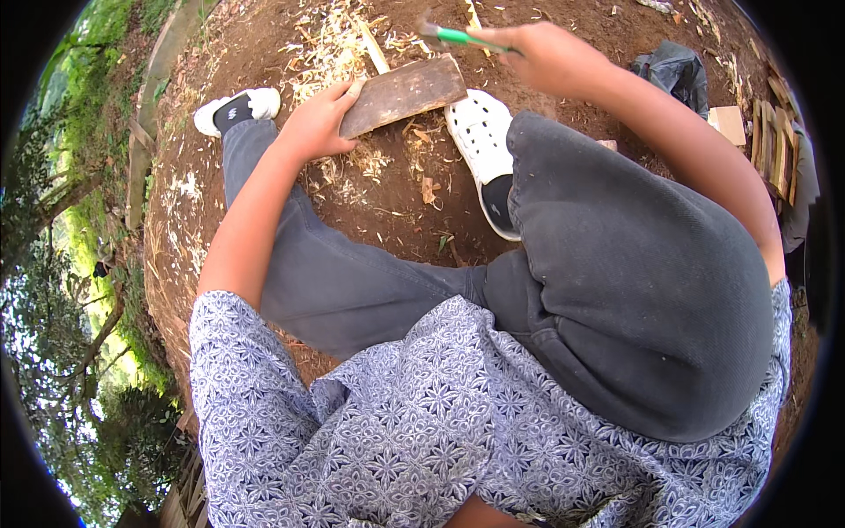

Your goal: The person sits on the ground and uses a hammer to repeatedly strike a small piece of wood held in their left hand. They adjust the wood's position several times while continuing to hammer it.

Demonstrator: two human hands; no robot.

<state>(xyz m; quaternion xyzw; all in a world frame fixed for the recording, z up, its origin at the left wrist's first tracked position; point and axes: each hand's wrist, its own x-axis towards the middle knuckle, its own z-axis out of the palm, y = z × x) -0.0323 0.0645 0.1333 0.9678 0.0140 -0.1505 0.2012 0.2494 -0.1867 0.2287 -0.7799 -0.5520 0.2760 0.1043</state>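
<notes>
My left hand (319, 121) grips the left end of a short, weathered wooden board (405, 95), thumb along its top edge. The board is held tilted above the ground, its right end close to my white clog (480, 132). My right hand (550, 60) is closed round the green handle of a hammer (458, 36), raised beyond the board's right end. The hammer's head is blurred, so its shape is unclear. Behind the board a pale wooden strip (373, 47) slants up from its top edge.
Wood shavings (327, 55) lie over the brown dirt around the board. At the right are a dark plastic bag (673, 75), a pale wood block (727, 124) and stacked wood pieces (776, 150). My bent right knee (634, 264) rises below my right arm. Greenery borders the left side.
</notes>
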